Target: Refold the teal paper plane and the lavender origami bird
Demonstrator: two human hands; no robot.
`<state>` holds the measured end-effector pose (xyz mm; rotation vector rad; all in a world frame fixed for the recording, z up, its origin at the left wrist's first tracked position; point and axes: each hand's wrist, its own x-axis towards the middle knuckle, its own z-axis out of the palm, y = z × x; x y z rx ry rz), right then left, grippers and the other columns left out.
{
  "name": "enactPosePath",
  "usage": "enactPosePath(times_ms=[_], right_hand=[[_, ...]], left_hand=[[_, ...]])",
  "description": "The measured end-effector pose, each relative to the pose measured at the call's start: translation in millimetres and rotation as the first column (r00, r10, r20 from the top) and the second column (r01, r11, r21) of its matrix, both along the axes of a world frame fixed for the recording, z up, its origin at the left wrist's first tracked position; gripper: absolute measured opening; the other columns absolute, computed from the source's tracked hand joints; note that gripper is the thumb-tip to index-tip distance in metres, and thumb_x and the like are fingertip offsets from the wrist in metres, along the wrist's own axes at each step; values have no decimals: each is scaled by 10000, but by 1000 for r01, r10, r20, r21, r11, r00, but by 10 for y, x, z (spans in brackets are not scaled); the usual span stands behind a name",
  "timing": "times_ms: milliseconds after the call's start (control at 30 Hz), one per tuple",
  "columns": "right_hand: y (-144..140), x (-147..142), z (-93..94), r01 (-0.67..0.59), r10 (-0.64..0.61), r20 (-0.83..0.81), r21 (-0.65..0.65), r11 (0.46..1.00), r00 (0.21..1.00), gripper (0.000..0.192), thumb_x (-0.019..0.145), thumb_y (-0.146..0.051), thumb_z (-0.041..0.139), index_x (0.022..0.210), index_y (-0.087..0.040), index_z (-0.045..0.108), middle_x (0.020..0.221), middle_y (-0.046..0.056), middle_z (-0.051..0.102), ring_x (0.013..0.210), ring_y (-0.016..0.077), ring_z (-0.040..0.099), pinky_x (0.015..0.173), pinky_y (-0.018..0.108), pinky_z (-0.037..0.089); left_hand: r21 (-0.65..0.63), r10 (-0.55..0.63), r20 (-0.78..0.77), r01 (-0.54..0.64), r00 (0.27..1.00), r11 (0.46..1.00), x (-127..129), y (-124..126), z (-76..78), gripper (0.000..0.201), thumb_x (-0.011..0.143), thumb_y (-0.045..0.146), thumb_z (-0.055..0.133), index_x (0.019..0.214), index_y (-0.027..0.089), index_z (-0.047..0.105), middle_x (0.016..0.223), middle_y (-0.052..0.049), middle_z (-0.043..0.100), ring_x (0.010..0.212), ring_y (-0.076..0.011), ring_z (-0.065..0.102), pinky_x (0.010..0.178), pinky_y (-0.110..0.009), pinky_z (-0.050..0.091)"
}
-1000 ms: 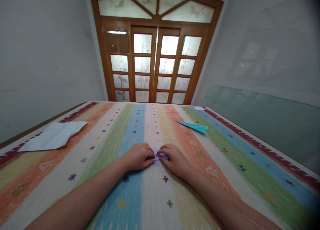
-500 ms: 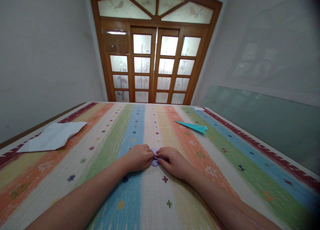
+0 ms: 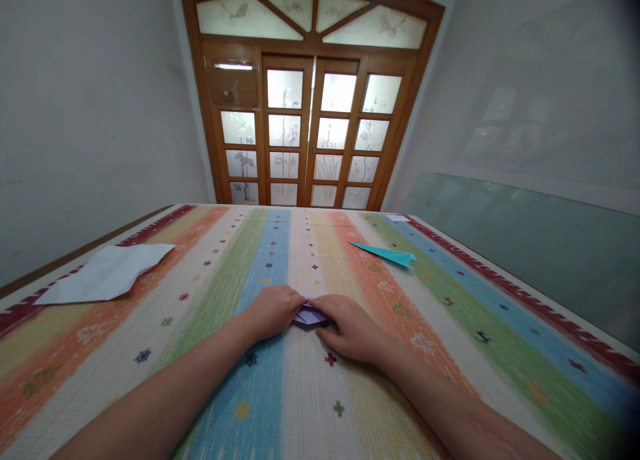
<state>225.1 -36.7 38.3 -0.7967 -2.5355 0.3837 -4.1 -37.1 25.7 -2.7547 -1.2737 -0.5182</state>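
A small piece of folded purple paper (image 3: 311,315) lies low over the striped tablecloth, between my two hands. My left hand (image 3: 276,311) grips its left side, with the fingers closed near its top edge. From the right, my right hand (image 3: 349,323) holds the other side, its fingers laid over the upper edge and its thumb apart, lower down. Parts of the paper are hidden under the fingers of both hands.
A white sheet of paper (image 3: 107,273) lies at the table's left. A turquoise paper plane (image 3: 386,253) rests on the right half of the striped tablecloth (image 3: 200,393). Beyond the table stand wooden doors with glass panes (image 3: 310,130).
More of the purple paper now shows between my hands. My right thumb has moved off the paper, and both hands have shifted slightly along its upper edge.
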Motion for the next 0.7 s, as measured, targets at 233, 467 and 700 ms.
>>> enactPosePath(times_ms=[233, 467, 700], right_hand=[[72, 36, -56, 134, -134, 5, 3, 991, 991, 428, 791, -106, 533, 1159, -262, 685, 1085, 42, 724, 998, 218, 645, 894, 356, 459], [63, 38, -42, 203, -203, 5, -17, 979, 979, 317, 842, -145, 533, 1064, -275, 720, 987, 26, 749, 916, 204, 678, 809, 312, 477], [-26, 10, 51, 174, -182, -82, -97, 980, 980, 319, 862, -203, 571, 1151, -282, 680, 1030, 27, 743, 897, 200, 687, 771, 300, 495]], left_hand=[[-46, -31, 82, 35, 996, 998, 13, -39, 44, 257, 958, 244, 459, 1099, 208, 671, 960, -79, 721, 895, -212, 658, 780, -307, 476], [-256, -108, 246, 172, 963, 951, 11, -102, 231, 313, 924, 395, 539, 1161, 229, 658, 1005, -48, 727, 893, -201, 656, 781, -289, 456], [-499, 10, 307, 152, 952, 853, -26, -91, 382, 181, 831, 203, 522, 825, 170, 700, 695, 8, 645, 624, -126, 540, 578, -228, 351]])
